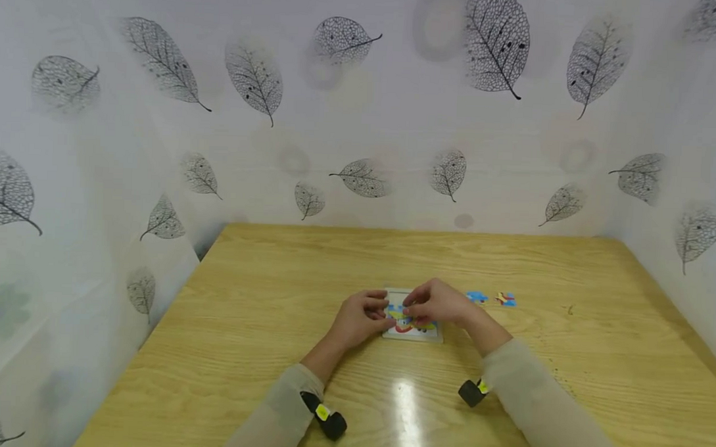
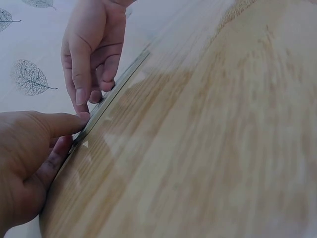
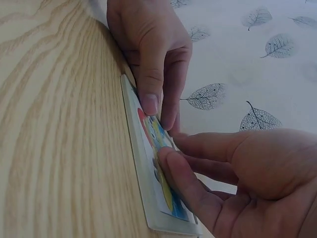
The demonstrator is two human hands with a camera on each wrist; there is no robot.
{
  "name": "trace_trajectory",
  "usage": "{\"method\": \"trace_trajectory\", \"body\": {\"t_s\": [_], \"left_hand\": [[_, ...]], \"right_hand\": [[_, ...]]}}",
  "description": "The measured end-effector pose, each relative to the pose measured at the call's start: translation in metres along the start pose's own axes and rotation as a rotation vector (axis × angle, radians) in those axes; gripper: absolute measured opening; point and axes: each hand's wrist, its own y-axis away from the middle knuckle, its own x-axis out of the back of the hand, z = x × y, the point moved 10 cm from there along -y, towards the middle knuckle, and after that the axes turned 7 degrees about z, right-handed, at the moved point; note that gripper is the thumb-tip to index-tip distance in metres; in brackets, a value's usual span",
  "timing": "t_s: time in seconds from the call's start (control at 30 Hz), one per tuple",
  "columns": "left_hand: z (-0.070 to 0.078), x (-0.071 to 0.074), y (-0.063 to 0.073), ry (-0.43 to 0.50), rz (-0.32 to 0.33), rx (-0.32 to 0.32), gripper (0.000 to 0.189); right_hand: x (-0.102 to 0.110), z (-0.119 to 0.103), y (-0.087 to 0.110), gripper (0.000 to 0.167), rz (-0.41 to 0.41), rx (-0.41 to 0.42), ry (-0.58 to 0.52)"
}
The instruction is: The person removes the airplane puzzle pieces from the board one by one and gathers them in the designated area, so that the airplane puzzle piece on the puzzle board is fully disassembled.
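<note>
A small jigsaw puzzle board (image 1: pixel 413 336) with a pale frame and a colourful picture lies flat on the table. My left hand (image 1: pixel 360 319) holds its left side, the thumb on the picture and the fingers along the frame's edge. Over the middle of the board, my right hand (image 1: pixel 441 302) pinches a puzzle piece between thumb and forefinger, low against the picture; the fingers mostly hide this piece. In the right wrist view, both the left hand (image 3: pixel 153 54) and the right hand (image 3: pixel 267 173) meet at the puzzle board (image 3: pixel 136 148).
Two loose puzzle pieces lie right of the board: a blue piece (image 1: pixel 476 297) and a multicoloured piece (image 1: pixel 506 299). The wooden table (image 1: pixel 261 286) reaches back to a leaf-patterned cloth (image 1: pixel 391 126). Black wrist devices hang at both sleeves.
</note>
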Motion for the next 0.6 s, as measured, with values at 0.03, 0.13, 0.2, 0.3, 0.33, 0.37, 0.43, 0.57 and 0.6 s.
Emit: {"method": "trace_trajectory", "body": {"t_s": [0.03,0.13,0.2,0.3,0.33,0.37,0.43,0.57,0.6], "left_hand": [[0.0,0.0,0.0,0.002,-0.001,-0.003,0.041],[0.001,0.001,0.001,0.006,-0.002,0.004,0.041],[0.0,0.002,0.001,0.004,0.001,0.008,0.041],[-0.001,0.003,0.0,0.003,0.002,0.008,0.04],[-0.002,0.002,0.0,0.008,0.002,0.01,0.04],[-0.002,0.002,0.0,0.011,0.001,0.005,0.04],[-0.001,0.001,0.001,0.022,-0.003,-0.002,0.04],[0.0,0.0,0.001,0.025,-0.007,0.0,0.04],[0.0,0.0,0.001,0.023,-0.007,-0.001,0.04]], "right_hand": [[0.0,0.0,0.0,0.027,0.004,0.002,0.01],[-0.002,-0.003,0.0,0.024,0.013,0.006,0.045],[-0.004,-0.005,-0.001,0.023,0.012,0.005,0.062],[-0.006,-0.008,-0.002,0.019,0.015,-0.009,0.093],[-0.007,-0.008,-0.002,0.018,0.017,-0.017,0.1],[-0.007,-0.009,-0.002,0.018,0.016,-0.024,0.106],[-0.009,-0.01,-0.002,0.017,0.016,-0.038,0.115],[-0.009,-0.011,-0.002,0.018,0.027,-0.047,0.125],[-0.008,-0.011,-0.003,0.017,0.032,-0.042,0.133]]}}
